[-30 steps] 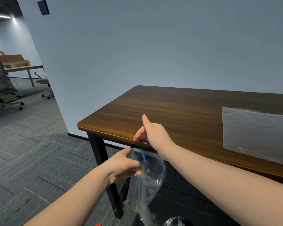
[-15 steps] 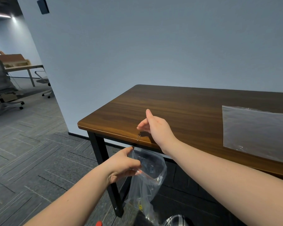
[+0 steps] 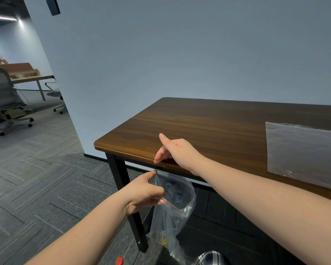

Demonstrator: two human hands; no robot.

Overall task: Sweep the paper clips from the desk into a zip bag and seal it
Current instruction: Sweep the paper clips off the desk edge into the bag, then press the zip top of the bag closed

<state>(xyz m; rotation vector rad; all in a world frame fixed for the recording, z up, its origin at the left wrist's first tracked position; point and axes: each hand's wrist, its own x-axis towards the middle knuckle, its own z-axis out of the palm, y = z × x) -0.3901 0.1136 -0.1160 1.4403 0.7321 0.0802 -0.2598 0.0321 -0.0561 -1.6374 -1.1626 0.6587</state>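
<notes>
My left hand (image 3: 143,192) grips the rim of a clear zip bag (image 3: 172,211) and holds its mouth agape just under the front edge of the brown wooden desk (image 3: 208,127). Small coloured paper clips (image 3: 163,241) show faintly at the bottom of the bag. My right hand (image 3: 177,152) rests edge-on at the desk's front edge right above the bag's mouth, fingers curled down against the wood, thumb up. A tiny dark speck, maybe one clip, lies at the edge beside its fingers; I cannot tell for sure.
A second clear zip bag (image 3: 304,150) lies flat at the desk's right side. Black desk legs (image 3: 126,199) stand beside the held bag. Grey carpet floor lies to the left, with office chairs (image 3: 4,104) and another table far left.
My right hand drew back onto the desktop, then slid forward again to the front edge over the bag. The left hand kept the bag in place.
</notes>
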